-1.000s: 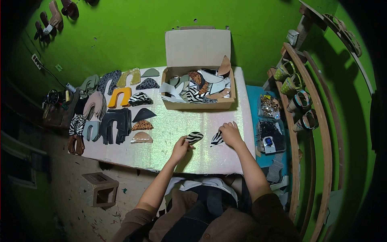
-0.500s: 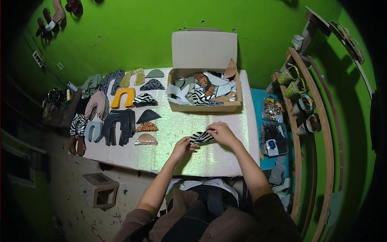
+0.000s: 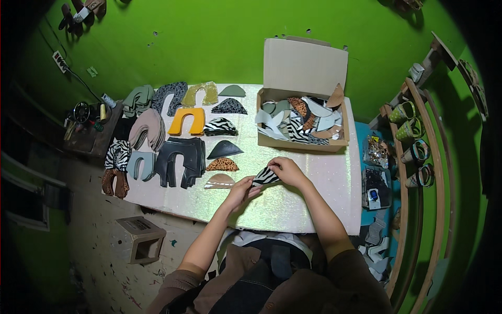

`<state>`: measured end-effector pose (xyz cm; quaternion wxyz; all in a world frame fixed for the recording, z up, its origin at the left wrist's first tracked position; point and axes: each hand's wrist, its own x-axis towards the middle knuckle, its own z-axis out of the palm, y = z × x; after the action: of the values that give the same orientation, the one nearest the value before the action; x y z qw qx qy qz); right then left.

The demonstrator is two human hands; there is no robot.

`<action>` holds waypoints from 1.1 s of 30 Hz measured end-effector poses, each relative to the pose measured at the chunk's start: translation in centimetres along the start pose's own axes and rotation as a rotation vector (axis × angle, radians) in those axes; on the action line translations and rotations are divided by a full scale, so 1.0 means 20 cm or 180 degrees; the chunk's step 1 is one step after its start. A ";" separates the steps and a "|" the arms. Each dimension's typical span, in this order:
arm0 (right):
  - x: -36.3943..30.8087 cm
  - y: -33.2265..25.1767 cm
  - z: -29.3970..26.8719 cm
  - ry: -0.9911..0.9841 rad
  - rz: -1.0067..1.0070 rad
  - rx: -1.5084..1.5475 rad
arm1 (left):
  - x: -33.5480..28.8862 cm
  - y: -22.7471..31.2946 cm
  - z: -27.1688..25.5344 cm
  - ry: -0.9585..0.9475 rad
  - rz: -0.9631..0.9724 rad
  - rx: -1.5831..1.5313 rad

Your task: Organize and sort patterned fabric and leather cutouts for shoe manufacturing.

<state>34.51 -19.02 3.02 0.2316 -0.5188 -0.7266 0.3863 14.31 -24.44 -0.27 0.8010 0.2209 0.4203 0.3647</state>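
Observation:
Between my two hands, above the front of the shiny table (image 3: 293, 209), is a zebra-print cut piece (image 3: 266, 177). My left hand (image 3: 242, 192) grips its lower left end, thumb on top and fingers beneath. The fingers of my right hand (image 3: 286, 171) pinch its upper right end. To the left lies a column of half-moon pieces: green (image 3: 232, 91), grey patterned (image 3: 230, 107), zebra-print (image 3: 220, 126), black (image 3: 225, 149), leopard-print (image 3: 222, 165) and tan (image 3: 219, 181). An open cardboard box (image 3: 303, 144) at the back right is full of mixed cut pieces.
Stacks of U-shaped pieces, among them yellow-orange (image 3: 186, 121) and black (image 3: 180, 162), cover the table's left side. A wooden rack (image 3: 418, 209) with shoes stands on the right. A wooden stool (image 3: 140, 240) is on the floor at left, and a sewing machine (image 3: 86, 118) stands beyond.
The view has swung left, so the scene sits further right. The zebra-print piece is tilted more steeply between my hands, both still holding it.

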 end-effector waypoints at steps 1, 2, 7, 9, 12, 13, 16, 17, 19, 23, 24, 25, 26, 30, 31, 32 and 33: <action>0.03 -0.03 0.03 -0.0012 -0.0015 0.0006 | 0.00 0.01 -0.05 0.0003 0.0059 -0.0013; 0.05 -0.04 0.06 0.0029 0.0006 -0.0001 | -0.01 0.04 -0.06 -0.0005 0.0046 -0.0015; 0.15 -0.11 0.18 0.0159 0.0105 0.0183 | -0.03 0.14 -0.16 0.0024 0.0057 -0.0189; 0.18 -0.15 0.23 0.0086 0.0242 0.0229 | -0.04 0.18 -0.20 0.0090 0.0114 -0.0059; 0.25 -0.17 0.31 0.0411 -0.0328 -0.0178 | -0.06 0.25 -0.26 0.0239 0.0212 0.0061; 0.28 -0.18 0.33 0.0423 -0.0344 -0.0177 | -0.06 0.28 -0.30 0.0210 0.0290 0.0043; 0.34 -0.22 0.39 -0.0059 0.0492 0.0688 | -0.07 0.38 -0.39 0.0237 0.0491 0.0006; 0.36 -0.22 0.41 -0.0111 0.0510 0.1203 | -0.06 0.41 -0.42 0.0219 0.0505 0.0038; 0.40 -0.21 0.46 -0.0138 0.0541 0.1670 | -0.03 0.46 -0.49 0.0185 0.0514 0.0090; 0.47 -0.23 0.53 0.0392 0.0498 0.1311 | 0.02 0.55 -0.55 0.0340 0.0882 0.1362; 0.50 -0.26 0.53 0.0411 0.0500 0.1319 | 0.03 0.59 -0.56 0.0380 0.1177 0.2023; 0.52 -0.29 0.52 0.0551 0.0522 0.1246 | 0.06 0.61 -0.58 0.0443 0.1344 0.2151; 0.54 -0.30 0.51 0.0702 0.0557 0.1160 | 0.08 0.64 -0.57 0.0408 0.1340 0.2157; 0.65 -0.37 0.43 0.1003 0.0533 0.0760 | 0.19 0.79 -0.55 0.0732 0.2422 0.3895; 0.70 -0.33 0.45 0.1178 0.0389 0.0619 | 0.21 0.83 -0.56 0.0754 0.2566 0.4070; 0.75 -0.34 0.43 0.1252 0.0110 0.0398 | 0.24 0.86 -0.57 0.0778 0.2716 0.4243; 0.78 -0.35 0.42 0.1214 0.0097 0.0336 | 0.26 0.89 -0.57 0.0765 0.2886 0.4214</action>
<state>18.81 -8.36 2.66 0.3860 -0.5807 -0.6403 0.3221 -0.39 -8.60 2.52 0.2280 0.7571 0.5017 0.3508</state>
